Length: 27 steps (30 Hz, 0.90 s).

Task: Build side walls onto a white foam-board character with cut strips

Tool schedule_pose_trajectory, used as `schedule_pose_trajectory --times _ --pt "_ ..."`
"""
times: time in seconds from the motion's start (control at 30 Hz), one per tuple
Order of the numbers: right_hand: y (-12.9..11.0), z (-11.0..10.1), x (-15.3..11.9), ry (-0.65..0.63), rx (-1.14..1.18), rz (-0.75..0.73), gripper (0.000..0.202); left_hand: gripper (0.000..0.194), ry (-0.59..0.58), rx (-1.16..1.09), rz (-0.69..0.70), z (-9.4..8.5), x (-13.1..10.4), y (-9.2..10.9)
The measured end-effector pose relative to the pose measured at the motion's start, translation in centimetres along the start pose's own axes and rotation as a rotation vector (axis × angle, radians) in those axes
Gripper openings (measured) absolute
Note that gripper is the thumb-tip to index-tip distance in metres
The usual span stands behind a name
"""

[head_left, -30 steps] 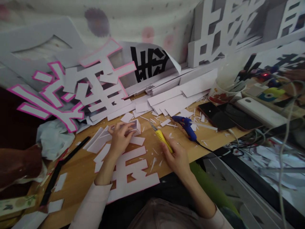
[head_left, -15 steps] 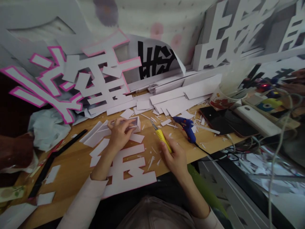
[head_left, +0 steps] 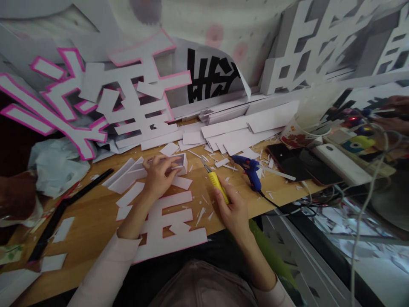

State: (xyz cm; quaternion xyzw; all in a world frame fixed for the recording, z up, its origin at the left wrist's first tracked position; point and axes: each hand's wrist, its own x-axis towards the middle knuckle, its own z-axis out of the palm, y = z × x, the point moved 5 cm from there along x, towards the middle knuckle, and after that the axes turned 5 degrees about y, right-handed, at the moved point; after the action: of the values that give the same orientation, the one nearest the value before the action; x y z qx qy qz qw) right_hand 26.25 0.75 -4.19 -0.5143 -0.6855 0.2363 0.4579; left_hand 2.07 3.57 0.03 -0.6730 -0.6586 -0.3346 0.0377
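My left hand (head_left: 160,172) has its fingers bent over a small white foam-board box piece (head_left: 183,164), thumb and fingertips at its near edge. In my right hand (head_left: 234,209) is a yellow utility knife (head_left: 218,186), its blade tip pointing up and left above the wooden table. Below my left forearm lies a flat white cut-out character (head_left: 179,242) with pink edges. Loose white strips (head_left: 123,175) lie left of my left hand, and a small white piece (head_left: 182,183) rests just below the box piece.
A blue glue gun (head_left: 251,170) lies right of the knife, near dark phones (head_left: 287,160) and a paper tub (head_left: 295,132). White board strips (head_left: 243,128) are stacked behind. A large pink-edged character (head_left: 128,102) leans at the back left. Another person's hand (head_left: 394,115) shows at far right.
The view has shifted slightly, moving the things at left a little leftward. Both hands keep nearly the same place, the left on the box piece and the right around the knife.
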Motion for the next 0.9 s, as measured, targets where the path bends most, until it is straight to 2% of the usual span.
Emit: schedule_pose_trajectory --times 0.9 --pt "0.51 0.26 -0.15 -0.008 -0.030 -0.023 0.045 0.027 -0.008 -0.015 0.024 0.73 -0.21 -0.56"
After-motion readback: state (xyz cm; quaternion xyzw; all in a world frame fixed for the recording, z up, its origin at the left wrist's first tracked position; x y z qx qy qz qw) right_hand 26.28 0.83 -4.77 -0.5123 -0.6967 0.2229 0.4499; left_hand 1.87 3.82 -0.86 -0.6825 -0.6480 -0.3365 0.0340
